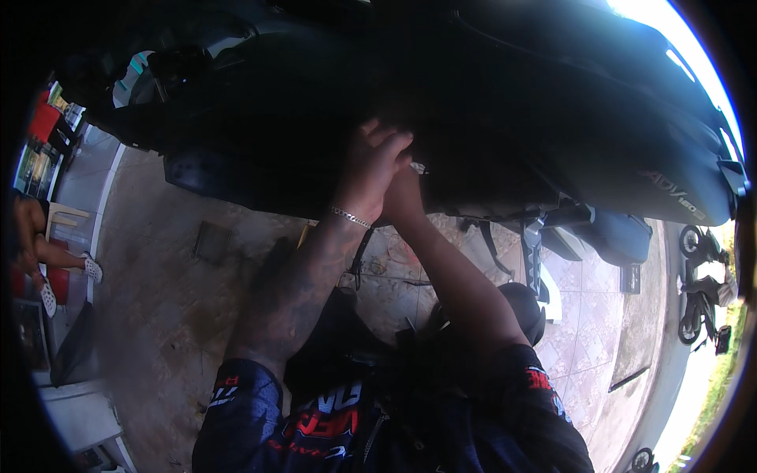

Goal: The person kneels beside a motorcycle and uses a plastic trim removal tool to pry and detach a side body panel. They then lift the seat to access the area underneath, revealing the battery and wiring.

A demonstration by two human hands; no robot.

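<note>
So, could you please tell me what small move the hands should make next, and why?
Perhaps ease the left hand slightly aside: it partly covers the right hand at the dark motorbike body, and shadow there hides whatever they may be touching.

- Two hands of the wearer: one left hand [371, 168] and one right hand [404, 188].
- Two bare forearms [457, 260].
- One silvery chain bracelet [350, 216].
- One large dark scooter [489, 118].
- One printed dark shirt [331, 426] with two short sleeves [246, 390].
- One seated person [33, 232] at the left.
- Two white perforated clogs [93, 268].
- One pale plastic chair [67, 214].
- One whole parked motorcycle [704, 290] at the right, showing two wheels [690, 328].
- One further wheel [643, 459] at the lower right; its vehicle is cut off.
- An uncertain number of colourful goods [35, 169] at the far left, too small and blurred to count.
</note>
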